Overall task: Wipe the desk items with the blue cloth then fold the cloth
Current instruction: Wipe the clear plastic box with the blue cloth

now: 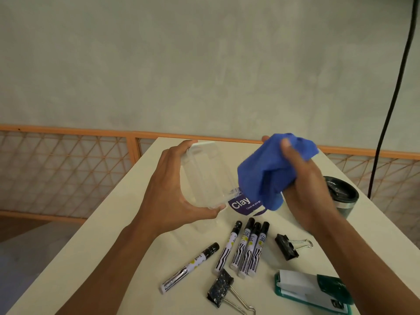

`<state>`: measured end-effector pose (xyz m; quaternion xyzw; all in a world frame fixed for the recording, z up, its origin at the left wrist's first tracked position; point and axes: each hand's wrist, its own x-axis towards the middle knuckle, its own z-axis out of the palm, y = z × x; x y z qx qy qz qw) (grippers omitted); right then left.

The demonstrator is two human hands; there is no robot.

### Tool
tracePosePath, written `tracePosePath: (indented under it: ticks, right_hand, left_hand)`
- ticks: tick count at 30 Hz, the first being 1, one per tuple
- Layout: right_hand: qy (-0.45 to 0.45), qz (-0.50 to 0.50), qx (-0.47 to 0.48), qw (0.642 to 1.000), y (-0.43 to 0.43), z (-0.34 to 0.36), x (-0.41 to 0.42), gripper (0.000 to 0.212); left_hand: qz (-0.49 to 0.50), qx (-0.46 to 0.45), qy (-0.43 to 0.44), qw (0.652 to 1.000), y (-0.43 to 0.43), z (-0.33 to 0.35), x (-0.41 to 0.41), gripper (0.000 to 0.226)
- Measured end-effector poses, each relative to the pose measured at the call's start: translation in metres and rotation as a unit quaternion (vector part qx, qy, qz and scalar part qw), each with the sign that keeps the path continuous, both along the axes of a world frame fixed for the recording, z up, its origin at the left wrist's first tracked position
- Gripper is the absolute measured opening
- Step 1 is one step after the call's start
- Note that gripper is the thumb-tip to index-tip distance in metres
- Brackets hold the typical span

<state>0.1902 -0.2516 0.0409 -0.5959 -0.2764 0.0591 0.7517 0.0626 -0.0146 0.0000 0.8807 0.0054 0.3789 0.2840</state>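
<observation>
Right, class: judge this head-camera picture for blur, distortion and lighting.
Head view: soft, even light, faint shadows; orange railing slightly bowed by the wide lens; right hand and blue cloth a little smeared; clear case in the left hand nearly lost against the pale table.

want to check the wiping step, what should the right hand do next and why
Probably press the blue cloth, bunched in the right hand, against the clear container and rub along it. The left hand holds that container up above the desk, and the cloth sits right beside its edge, so it looks like the item being wiped.
</observation>
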Motion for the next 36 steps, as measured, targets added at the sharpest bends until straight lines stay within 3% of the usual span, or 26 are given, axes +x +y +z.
tracePosePath:
  ticks: [2, 3, 5, 8, 9, 11, 13, 15, 17, 18, 19, 21, 23, 26, 30, 36]
  right_hand:
    - [-0.175, -0.071, -0.14, 0.972, 0.006, -0.015, -0.004, 0.015]
    - [-0.294, -0.116, -0.205, 0.926, 0.007, -0.02, -0.004, 0.005]
    - [-0.497, -0.162, -0.316, 0.792, 0.014, -0.034, 0.001, 0.015]
    - [-0.599, -0.199, -0.385, 0.673, 0.021, -0.035, 0.005, 0.028]
    - [-0.604, -0.207, -0.394, 0.662, 0.023, -0.033, 0.003, 0.029]
    - [-0.556, -0.201, -0.403, 0.699, 0.028, -0.025, -0.008, 0.022]
    - [-0.522, -0.159, -0.402, 0.735, 0.031, -0.018, -0.012, 0.03]
    - [-0.549, -0.148, -0.421, 0.707, 0.034, -0.01, -0.009, 0.033]
    - [-0.552, -0.144, -0.42, 0.706, 0.034, -0.004, -0.003, 0.026]
    - [-0.591, -0.16, -0.429, 0.664, 0.034, 0.0, 0.001, 0.021]
    - [-0.654, -0.17, -0.436, 0.595, 0.034, 0.001, 0.007, 0.021]
    - [-0.734, -0.161, -0.431, 0.5, 0.033, 0.002, 0.015, 0.028]
    - [-0.762, -0.152, -0.433, 0.458, 0.038, 0.007, 0.015, 0.031]
    - [-0.772, -0.148, -0.453, 0.419, 0.043, 0.008, 0.015, 0.037]
    - [-0.76, -0.136, -0.491, 0.403, 0.039, 0.009, 0.015, 0.042]
    - [-0.749, -0.098, -0.497, 0.428, 0.022, -0.002, 0.001, 0.056]
  left_hand:
    - [-0.003, 0.003, 0.001, 1.0, 0.0, 0.0, 0.001, 0.13]
    - [-0.005, 0.005, 0.001, 1.0, 0.0, 0.0, 0.001, 0.13]
    - [-0.008, 0.015, 0.001, 1.0, 0.002, -0.001, 0.002, 0.129]
    - [-0.005, 0.023, 0.0, 1.0, 0.004, -0.002, 0.002, 0.13]
    - [-0.007, 0.025, -0.003, 1.0, 0.004, -0.002, 0.002, 0.13]
    - [-0.014, 0.029, -0.008, 0.999, 0.004, -0.002, 0.001, 0.13]
    - [-0.024, 0.037, -0.009, 0.999, 0.003, -0.001, 0.001, 0.129]
    - [-0.034, 0.056, -0.004, 0.998, 0.001, -0.001, 0.001, 0.13]
    - [-0.045, 0.074, 0.003, 0.996, 0.0, 0.0, 0.001, 0.13]
    - [-0.05, 0.08, 0.003, 0.996, 0.0, 0.001, 0.001, 0.129]
    - [-0.054, 0.084, 0.001, 0.995, 0.001, 0.001, 0.001, 0.129]
    - [-0.058, 0.089, -0.002, 0.994, 0.003, 0.004, -0.001, 0.128]
    - [-0.059, 0.098, 0.0, 0.993, 0.006, 0.005, -0.001, 0.128]
    - [-0.056, 0.102, 0.003, 0.993, 0.01, 0.002, 0.0, 0.128]
    - [-0.066, 0.113, 0.007, 0.991, 0.014, 0.001, 0.001, 0.13]
    - [-0.083, 0.123, -0.013, 0.989, 0.017, 0.004, 0.003, 0.128]
